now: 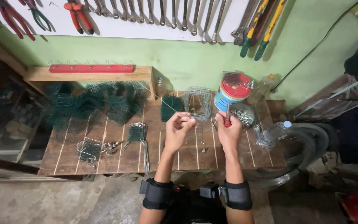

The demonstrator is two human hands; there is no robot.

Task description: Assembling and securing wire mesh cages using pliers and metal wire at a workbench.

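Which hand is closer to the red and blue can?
The right hand, holding a red-handled tool, sits just below the red and blue can. The left hand, pinching thin wire, is farther off, below and to the can's left.

Far left of wooden slat table [104, 159]: heap of dark green wire mesh [92, 103], before the long wooden shelf [88, 74].
Near left: small bent-wire cage [88, 149], cluster of small metal balls [112, 145] just right of it.
Centre: bundle of bent grey wires [139, 135].
Far right: round striped tin with red lid [233, 93], bowl of small metal pieces [242, 115] before it.
Right edge: clear plastic bottle [272, 132].
Wall behind: row of steel spanners [162, 14].
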